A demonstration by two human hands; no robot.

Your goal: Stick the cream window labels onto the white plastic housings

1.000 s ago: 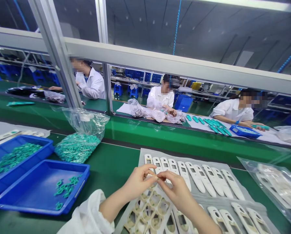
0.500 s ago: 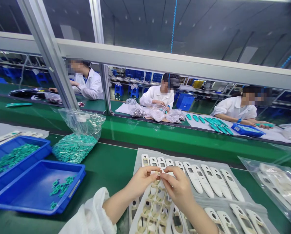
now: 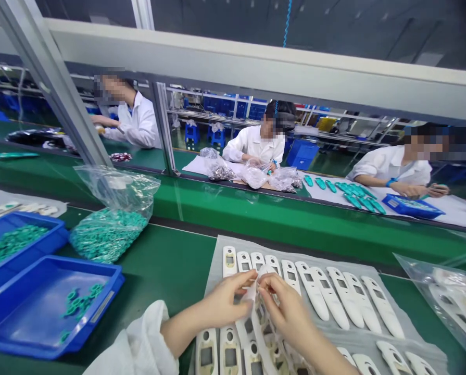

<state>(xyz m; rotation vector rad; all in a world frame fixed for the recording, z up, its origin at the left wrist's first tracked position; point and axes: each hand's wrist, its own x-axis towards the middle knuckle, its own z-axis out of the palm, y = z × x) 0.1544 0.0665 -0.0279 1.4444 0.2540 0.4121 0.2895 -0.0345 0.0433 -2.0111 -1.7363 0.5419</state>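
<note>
My left hand [image 3: 225,301] and my right hand [image 3: 289,307] meet over the near part of the worktop. Between them rises a thin, translucent white sheet [image 3: 255,302], bent and standing up on edge. The right fingers pinch its upper edge; my left thumb and fingers curl against its other side, with a gap between them. White plastic device housings [image 3: 230,351], each with a window and a round hole, lie under the sheet and below my left wrist. Another row of white housings [image 3: 330,291] is laid out behind my hands. My right hand partly hides the sheet.
On the left are a blue tray [image 3: 53,307] of teal rings, a second blue tray [image 3: 57,221] and a clear bag [image 3: 111,229] of teal parts. A plastic bag [image 3: 451,291] with white housings lies right. Beyond the green barrier [image 3: 217,211], several people work.
The sheet, flatter before, has been lifted and folded upright, uncovering housings at the near left. My left fingers have spread somewhat. The camera view has tilted downward.
</note>
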